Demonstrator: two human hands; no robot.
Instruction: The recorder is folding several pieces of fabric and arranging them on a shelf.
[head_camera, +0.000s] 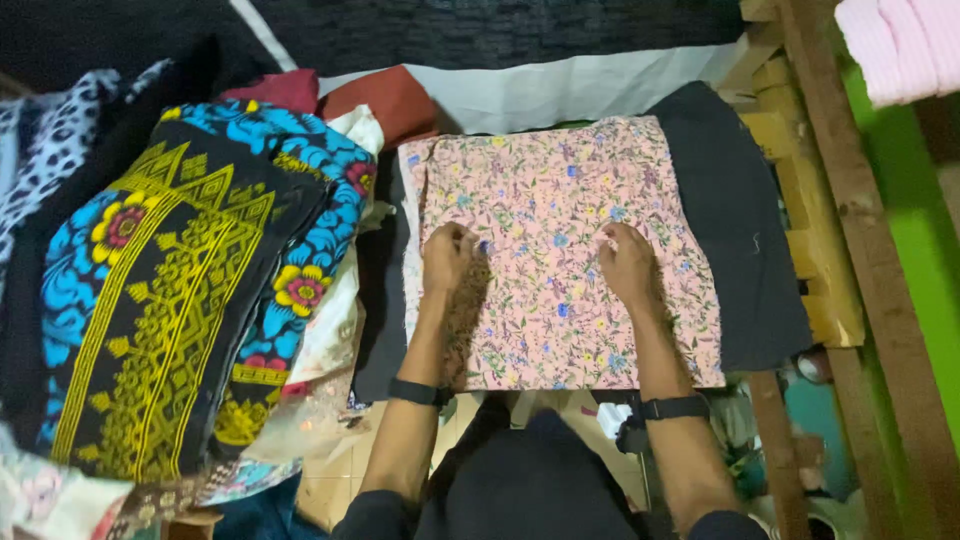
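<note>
A pink floral cloth lies folded flat as a rectangle on top of a black cloth. My left hand presses on the left part of the floral cloth with fingers curled. On the cloth's right part rests my right hand, also with fingers bent down onto the fabric. Both wrists carry dark bands. Neither hand lifts or pinches the cloth as far as I can see.
A pile of folded fabrics stands at left, topped by a black, yellow and blue patterned cloth. Red cloth and white cloth lie behind. A wooden frame runs down the right, with pink fabric top right.
</note>
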